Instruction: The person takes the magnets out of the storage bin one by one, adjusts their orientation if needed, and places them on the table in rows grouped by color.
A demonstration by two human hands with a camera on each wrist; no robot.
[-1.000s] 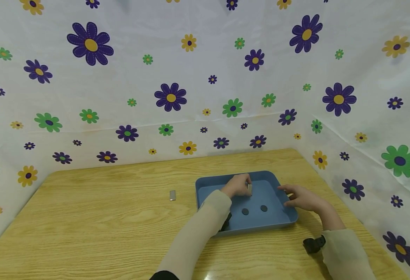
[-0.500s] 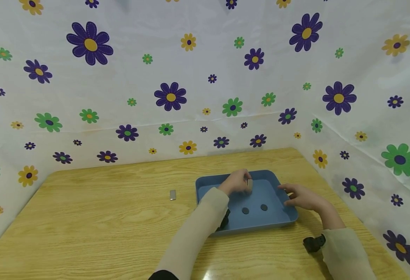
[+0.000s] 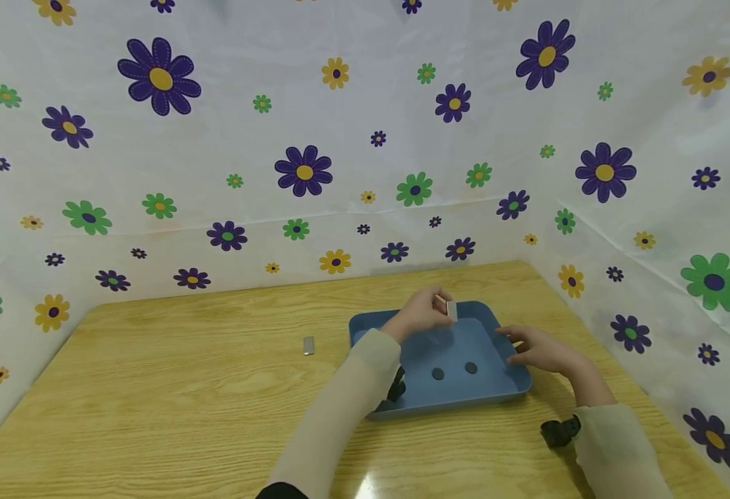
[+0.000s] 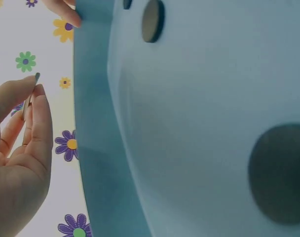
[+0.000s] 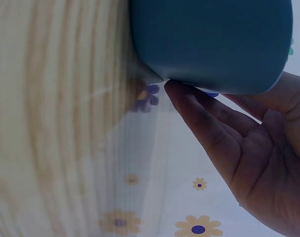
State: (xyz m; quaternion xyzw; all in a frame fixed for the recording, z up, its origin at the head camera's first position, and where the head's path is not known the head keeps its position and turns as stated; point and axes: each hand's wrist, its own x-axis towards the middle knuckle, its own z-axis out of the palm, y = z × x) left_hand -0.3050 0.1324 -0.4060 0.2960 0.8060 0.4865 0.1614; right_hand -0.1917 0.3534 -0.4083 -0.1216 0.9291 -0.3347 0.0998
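Observation:
Between thumb and fingers my left hand (image 3: 423, 312) pinches a small flat rectangular piece (image 3: 451, 310), pale on the side facing the head camera. It is lifted over the far part of a blue tray (image 3: 452, 402), and the left wrist view shows the piece (image 4: 28, 101) edge-on. My right hand (image 3: 542, 350) holds the tray's right rim; in the right wrist view its fingers lie along the outer wall (image 5: 214, 44). Two dark round discs (image 3: 438, 373) (image 3: 471, 368) lie flat on the tray floor. The left wrist view shows another dark bit (image 4: 127, 4), cut off at the top.
A small silver-grey rectangular piece (image 3: 308, 345) lies on the wooden table (image 3: 184, 388) left of the tray. White flower-printed sheets (image 3: 246, 138) enclose the back and sides. The left sleeve (image 3: 352, 388) covers the tray's near left corner.
My left hand has raised the rectangular piece from low inside the tray up toward the far rim, slightly to the right. The right hand and the discs have stayed put.

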